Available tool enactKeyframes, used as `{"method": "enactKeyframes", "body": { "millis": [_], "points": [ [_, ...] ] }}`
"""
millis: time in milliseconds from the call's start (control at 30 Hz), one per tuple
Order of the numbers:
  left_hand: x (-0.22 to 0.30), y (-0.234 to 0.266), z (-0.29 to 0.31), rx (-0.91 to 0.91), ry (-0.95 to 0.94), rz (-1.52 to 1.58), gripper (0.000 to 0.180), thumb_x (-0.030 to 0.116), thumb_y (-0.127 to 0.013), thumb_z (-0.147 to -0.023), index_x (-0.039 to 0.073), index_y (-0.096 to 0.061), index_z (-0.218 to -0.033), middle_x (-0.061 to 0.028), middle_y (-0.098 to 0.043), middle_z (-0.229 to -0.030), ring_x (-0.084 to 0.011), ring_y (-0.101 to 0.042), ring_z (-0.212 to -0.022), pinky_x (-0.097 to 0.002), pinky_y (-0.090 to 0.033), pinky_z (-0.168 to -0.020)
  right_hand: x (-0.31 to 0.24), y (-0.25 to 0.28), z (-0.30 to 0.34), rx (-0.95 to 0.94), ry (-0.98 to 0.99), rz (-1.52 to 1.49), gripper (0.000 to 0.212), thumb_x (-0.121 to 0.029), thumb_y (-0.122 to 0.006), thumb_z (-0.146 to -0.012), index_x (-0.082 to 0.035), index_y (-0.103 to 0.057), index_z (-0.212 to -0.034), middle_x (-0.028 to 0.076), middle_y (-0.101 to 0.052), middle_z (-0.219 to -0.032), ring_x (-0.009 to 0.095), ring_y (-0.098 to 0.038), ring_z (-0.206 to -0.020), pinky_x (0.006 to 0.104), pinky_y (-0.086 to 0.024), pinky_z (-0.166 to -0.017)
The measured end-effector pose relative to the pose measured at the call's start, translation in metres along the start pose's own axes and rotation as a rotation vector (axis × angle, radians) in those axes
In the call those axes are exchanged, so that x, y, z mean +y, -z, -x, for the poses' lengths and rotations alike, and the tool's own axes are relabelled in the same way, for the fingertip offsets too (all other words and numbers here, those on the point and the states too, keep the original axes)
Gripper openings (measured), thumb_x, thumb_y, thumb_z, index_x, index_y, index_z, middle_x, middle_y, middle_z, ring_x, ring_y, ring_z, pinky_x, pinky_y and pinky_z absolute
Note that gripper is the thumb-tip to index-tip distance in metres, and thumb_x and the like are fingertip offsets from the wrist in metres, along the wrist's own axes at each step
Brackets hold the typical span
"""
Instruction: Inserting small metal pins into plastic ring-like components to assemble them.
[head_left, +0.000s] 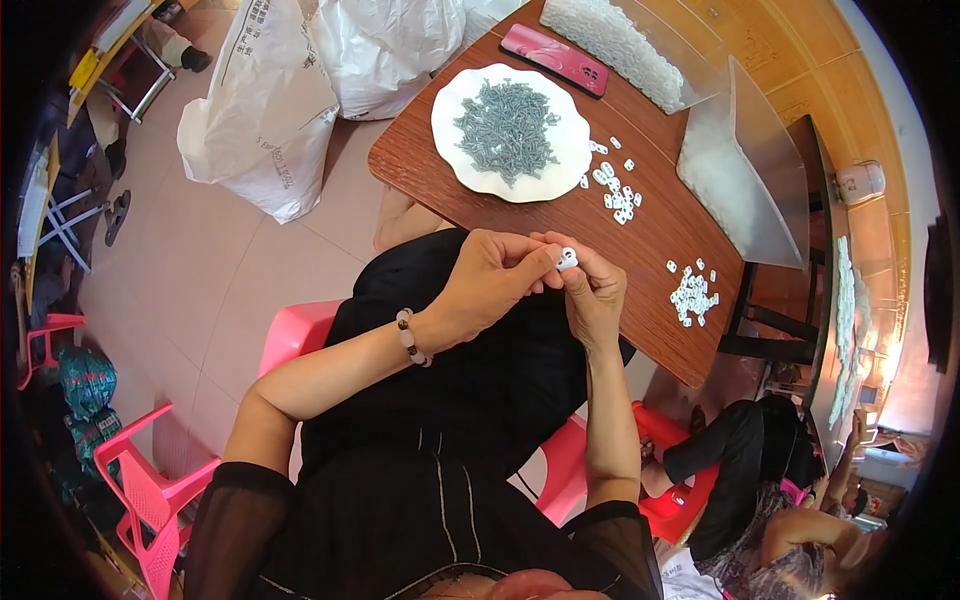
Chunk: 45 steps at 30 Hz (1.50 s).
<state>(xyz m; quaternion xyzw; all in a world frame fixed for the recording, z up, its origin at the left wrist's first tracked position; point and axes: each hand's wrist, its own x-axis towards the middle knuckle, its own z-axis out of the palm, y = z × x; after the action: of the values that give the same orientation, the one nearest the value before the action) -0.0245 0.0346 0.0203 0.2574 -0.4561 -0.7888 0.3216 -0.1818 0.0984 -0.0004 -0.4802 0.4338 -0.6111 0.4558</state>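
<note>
Apparently we've one small white plastic piece (568, 259) underway, right hand (596, 297) pinching it, left hand (482, 280) closed alongside, contents hidden, many slim grey metal screws (507, 130) left

I count one desk (655, 268), one white plate (575, 135), one pink phone (553, 60), two loose heaps of small white pieces (693, 296), and one white piece (567, 258) between one left hand (490, 275) and one right hand (598, 292). The grey screws (507, 130) are too many to count.
</note>
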Motion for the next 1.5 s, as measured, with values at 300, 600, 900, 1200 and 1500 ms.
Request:
{"method": "enactKeyframes", "body": {
  "millis": [300, 600, 900, 1200, 1500],
  "points": [
    [-0.005, 0.002, -0.001, 0.022, -0.094, -0.104, 0.023, 0.02, -0.063, -0.095, 0.001, -0.073, -0.089, -0.0006, -0.068, -0.075, -0.0024, -0.055, -0.067, -0.0177, -0.044, -0.062, 0.0, 0.004, -0.001, -0.001, -0.018, -0.043, 0.051, -0.031, -0.068, -0.09, 0.005, -0.059, -0.126, 0.018, -0.064, -0.121, 0.019, -0.063, -0.104, 0.0299, -0.05, -0.09],
    [-0.008, 0.005, -0.002, 0.038, -0.119, -0.15, 0.024, 0.02, -0.064, -0.094, -0.002, -0.072, -0.087, -0.0004, -0.067, -0.071, -0.0029, -0.054, -0.065, -0.0192, -0.043, -0.058, -0.003, 0.004, -0.001, -0.01, -0.064, -0.065, 0.052, -0.03, -0.069, -0.09, 0.006, -0.057, -0.127, 0.019, -0.063, -0.123, 0.019, -0.063, -0.105, 0.0311, -0.05, -0.092],
    [-0.01, 0.004, -0.003, 0.047, -0.118, -0.137, 0.025, 0.02, -0.064, -0.095, -0.002, -0.071, -0.084, 0.0009, -0.065, -0.071, -0.0027, -0.053, -0.065, -0.0195, -0.043, -0.059, -0.008, 0.002, -0.002, -0.056, -0.054, -0.054, 0.049, -0.017, -0.071, -0.088, 0.007, -0.055, -0.128, 0.018, -0.061, -0.124, 0.02, -0.063, -0.104, 0.032, -0.05, -0.092],
    [-0.014, 0.005, -0.005, 0.062, -0.147, -0.146, 0.028, 0.019, -0.064, -0.095, -0.003, -0.067, -0.077, 0.0026, -0.061, -0.068, -0.0013, -0.05, -0.066, -0.0182, -0.041, -0.058, -0.018, -0.004, -0.002, -0.033, -0.095, 0.002, 0.041, -0.011, -0.069, -0.09, 0.006, -0.057, -0.125, 0.012, -0.063, -0.115, 0.014, -0.063, -0.094, 0.0263, -0.052, -0.084],
    [-0.018, 0.005, -0.005, 0.043, -0.125, -0.115, 0.026, 0.022, -0.062, -0.096, -0.001, -0.072, -0.089, 0.0002, -0.068, -0.074, -0.0024, -0.053, -0.065, -0.0187, -0.043, -0.059, -0.026, -0.008, -0.002, 0.106, -0.025, 0.291, 0.022, -0.005, -0.065, -0.092, 0.001, -0.068, -0.112, 0.003, -0.062, -0.096, 0.007, -0.06, -0.082, 0.0176, -0.046, -0.072]
  ]
}}
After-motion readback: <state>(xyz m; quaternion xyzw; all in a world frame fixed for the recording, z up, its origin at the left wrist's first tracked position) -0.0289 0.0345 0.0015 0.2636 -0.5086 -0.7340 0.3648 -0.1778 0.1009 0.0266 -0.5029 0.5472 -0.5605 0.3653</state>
